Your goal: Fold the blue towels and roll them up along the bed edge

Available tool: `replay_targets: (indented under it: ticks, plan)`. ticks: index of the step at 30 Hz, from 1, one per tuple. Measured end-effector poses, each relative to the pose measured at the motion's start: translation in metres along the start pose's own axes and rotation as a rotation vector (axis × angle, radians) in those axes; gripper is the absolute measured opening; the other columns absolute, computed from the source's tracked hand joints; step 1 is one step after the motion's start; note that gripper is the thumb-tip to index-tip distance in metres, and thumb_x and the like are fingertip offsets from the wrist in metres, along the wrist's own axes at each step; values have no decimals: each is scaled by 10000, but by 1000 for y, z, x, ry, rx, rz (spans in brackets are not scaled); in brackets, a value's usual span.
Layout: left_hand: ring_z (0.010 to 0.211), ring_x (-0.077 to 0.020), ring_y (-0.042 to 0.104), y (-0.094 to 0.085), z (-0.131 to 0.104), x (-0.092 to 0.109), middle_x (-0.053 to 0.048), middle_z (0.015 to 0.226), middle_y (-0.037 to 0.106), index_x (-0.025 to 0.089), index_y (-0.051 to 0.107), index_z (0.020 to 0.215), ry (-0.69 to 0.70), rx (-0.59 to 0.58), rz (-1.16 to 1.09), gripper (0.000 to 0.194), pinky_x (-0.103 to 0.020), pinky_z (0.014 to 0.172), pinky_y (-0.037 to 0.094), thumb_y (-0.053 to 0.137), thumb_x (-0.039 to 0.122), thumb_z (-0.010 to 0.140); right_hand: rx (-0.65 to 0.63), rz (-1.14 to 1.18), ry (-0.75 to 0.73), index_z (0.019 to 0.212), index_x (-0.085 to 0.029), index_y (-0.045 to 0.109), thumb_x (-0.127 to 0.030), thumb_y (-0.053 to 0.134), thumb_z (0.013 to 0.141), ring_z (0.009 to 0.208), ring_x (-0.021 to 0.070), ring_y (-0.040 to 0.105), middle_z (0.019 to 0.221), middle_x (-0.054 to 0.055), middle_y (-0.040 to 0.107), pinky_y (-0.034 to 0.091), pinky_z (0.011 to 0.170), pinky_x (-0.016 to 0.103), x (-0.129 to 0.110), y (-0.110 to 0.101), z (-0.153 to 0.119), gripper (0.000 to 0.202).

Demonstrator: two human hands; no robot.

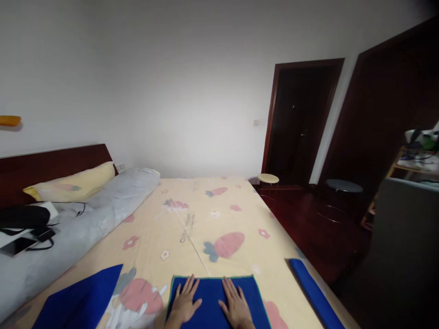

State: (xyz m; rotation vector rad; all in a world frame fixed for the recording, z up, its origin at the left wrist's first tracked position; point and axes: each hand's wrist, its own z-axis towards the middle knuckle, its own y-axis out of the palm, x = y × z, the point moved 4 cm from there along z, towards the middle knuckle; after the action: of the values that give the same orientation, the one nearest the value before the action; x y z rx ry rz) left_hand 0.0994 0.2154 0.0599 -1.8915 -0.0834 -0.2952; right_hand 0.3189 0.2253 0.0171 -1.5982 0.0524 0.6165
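A blue cloth (211, 304) with green edging lies flat on the bed, near the bottom of the view. My left hand (185, 301) rests palm down on its left part, fingers spread. On the right part my right hand (236, 302) also lies flat, its fingers stretched toward the far edge. Neither hand grips anything. To the left is another piece of blue cloth (80, 297), cut off by the frame. A rolled or narrowly folded blue cloth (313, 290) lies along the bed's right edge.
A yellow patterned sheet (192, 219) covers the bed. At left are a grey quilt (103, 221), a pillow (75, 183), a phone (20, 245) and a black case (25, 215). Two stools, one pale (268, 178) and one dark (344, 186), stand beyond the right side near a door (302, 128).
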Motion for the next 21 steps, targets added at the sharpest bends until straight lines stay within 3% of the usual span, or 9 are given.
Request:
replay_targets:
  ticks: [5,7,9,11,13,16,18,21]
  plan:
    - [1474,-207,32,-15,-25,-67,-15,1604,19,263,103,1495,-189,33,53,748,-521,1181,70,323,554,842,118,-76,229,1466,-235,234,-638,246,906,1440,235,203,1549,21,239,182,1186,519,94,-30,-34,691]
    - [1473,-218,58,-16,-32,-79,-15,1601,56,260,124,1490,-240,74,98,709,-543,1174,88,293,549,865,137,-112,278,1464,-210,244,-625,280,904,1437,243,206,1545,35,248,177,1186,529,115,-37,-44,699]
    - [1470,-235,93,-13,-36,-80,-22,1593,105,252,156,1482,-253,193,156,649,-559,1168,109,275,495,893,188,-141,300,1462,-191,254,-623,307,901,1434,264,213,1542,57,251,180,1180,552,118,-40,-49,710]
    - [1464,-243,140,-2,-37,-65,-27,1581,153,245,169,1474,-196,341,186,584,-561,1167,133,241,417,921,257,-144,272,1466,-196,238,-624,317,902,1429,280,226,1541,71,245,201,1169,571,101,-37,-50,712]
    - [1451,-234,204,19,-37,-38,-25,1568,194,247,141,1467,-80,424,160,545,-540,1165,192,219,342,936,287,-118,150,1474,-245,193,-597,321,917,1423,275,249,1541,56,247,255,1155,563,66,-23,-49,671]
    - [1429,-214,273,59,-36,10,-6,1554,232,272,80,1455,96,447,95,563,-487,1151,282,258,239,922,245,-79,-121,1469,-340,106,-501,331,951,1400,252,308,1532,14,260,357,1119,498,3,11,-49,588]
    - [1413,-222,311,83,-36,33,-2,1541,260,293,87,1447,173,427,85,601,-472,1134,323,314,204,897,206,-80,-256,1458,-377,61,-449,352,959,1369,243,370,1515,5,282,411,1084,455,-27,31,-54,583]
    - [1377,-218,382,102,-44,39,5,1518,315,327,110,1441,240,418,109,583,-446,1096,378,338,240,912,168,-108,-321,1450,-396,42,-450,376,952,1338,243,418,1500,-1,309,446,1052,444,-35,40,-69,602]
